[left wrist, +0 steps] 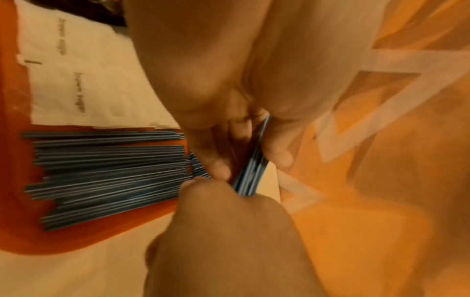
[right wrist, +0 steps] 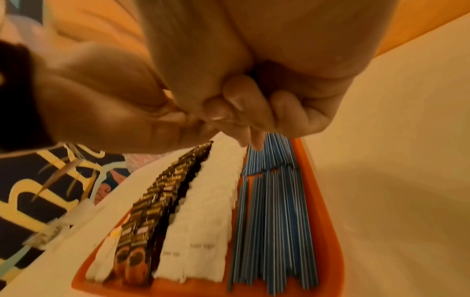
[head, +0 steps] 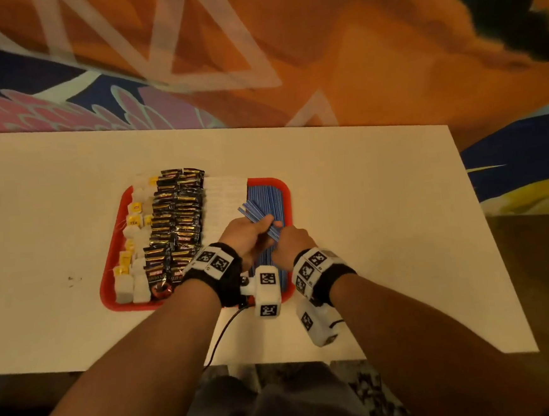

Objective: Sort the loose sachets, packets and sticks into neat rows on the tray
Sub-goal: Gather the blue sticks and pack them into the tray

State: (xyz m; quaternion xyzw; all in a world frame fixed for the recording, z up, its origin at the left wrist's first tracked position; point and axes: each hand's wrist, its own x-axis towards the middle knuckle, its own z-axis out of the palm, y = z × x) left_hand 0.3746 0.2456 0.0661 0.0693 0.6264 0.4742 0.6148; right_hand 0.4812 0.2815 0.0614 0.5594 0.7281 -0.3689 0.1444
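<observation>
Almost done: both hands, left [head: 247, 231] and right [head: 294, 242], grip a bundle of sticks [head: 261, 220] over the tray [head: 108, 280] (other rows filled); next, lay them flat, aligned.

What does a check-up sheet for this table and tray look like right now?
Surface: white table, small dark specks at left.
Job's things: red tray holding rows of tea bags, black packets, white sugar sachets, blue sticks.
Clutter: nothing seen.
Hands: left hand and right hand both grip a bundle of blue sticks above the tray.
Cables: black cable below left wrist.
Surroundings: orange patterned floor.
</observation>
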